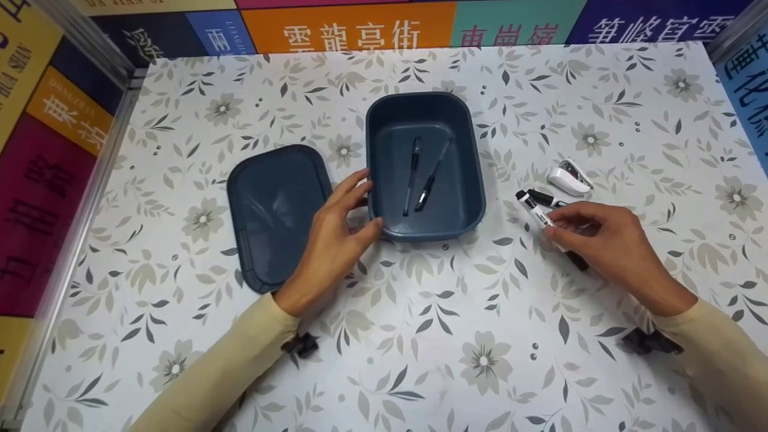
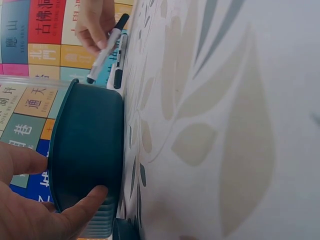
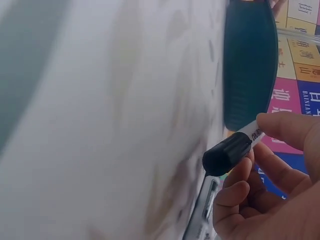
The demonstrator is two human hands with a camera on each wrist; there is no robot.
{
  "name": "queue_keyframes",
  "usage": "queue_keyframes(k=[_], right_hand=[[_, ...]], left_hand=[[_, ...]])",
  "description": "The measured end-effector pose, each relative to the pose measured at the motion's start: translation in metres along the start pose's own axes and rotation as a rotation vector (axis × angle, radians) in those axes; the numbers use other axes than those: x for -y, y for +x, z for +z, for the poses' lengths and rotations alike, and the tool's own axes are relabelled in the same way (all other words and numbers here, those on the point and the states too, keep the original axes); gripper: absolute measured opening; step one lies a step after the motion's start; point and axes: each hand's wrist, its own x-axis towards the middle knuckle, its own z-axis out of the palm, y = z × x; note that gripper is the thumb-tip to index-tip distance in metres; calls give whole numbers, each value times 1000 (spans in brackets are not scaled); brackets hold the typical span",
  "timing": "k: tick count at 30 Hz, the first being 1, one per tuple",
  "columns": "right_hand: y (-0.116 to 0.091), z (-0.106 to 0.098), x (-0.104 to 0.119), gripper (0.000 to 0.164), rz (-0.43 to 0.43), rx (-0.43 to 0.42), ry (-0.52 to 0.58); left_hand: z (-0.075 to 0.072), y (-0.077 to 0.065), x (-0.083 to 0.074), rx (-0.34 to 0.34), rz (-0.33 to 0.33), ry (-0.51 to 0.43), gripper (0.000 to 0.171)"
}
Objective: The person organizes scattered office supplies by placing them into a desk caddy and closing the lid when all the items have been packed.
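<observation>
My left hand (image 1: 336,231) rests against the left side of a dark blue plastic box (image 1: 429,235), with fingertips at its side and the thumb at the near corner. Two pens with black grips, one pen (image 1: 412,180) left of the other pen (image 1: 427,191), lie inside. To the right of the box, my right hand (image 1: 609,246) pinches a white marker (image 1: 533,207) with black ends between thumb and fingers. In the left wrist view the held marker (image 2: 106,52) tilts above a second marker (image 2: 120,62) lying on the table.
A white stapler (image 1: 570,179) lies just beyond the markers. The blue lid (image 1: 276,210) sits flat left of the box, partly under the left forearm's line. The table (image 1: 420,312) has a floral cover and colourful lettered panels (image 1: 354,27) along its back and sides.
</observation>
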Motion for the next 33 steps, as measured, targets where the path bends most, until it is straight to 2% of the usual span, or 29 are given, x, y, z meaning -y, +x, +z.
queue_keyframes(k=[8,14,21,33], right_hand=[[6,5,14,24,-10,-10,94],[10,9,26,23,-36,-4,188],[19,13,36,22,-41,-25,161],[34,19,59,20,-100,-30,230]], left_hand=[[0,0,-1,3,-1,7,60],[-2,0,0,-5,24,82,59],[-2,0,-1,-5,19,69,59],[-1,0,0,-10,24,61,58]])
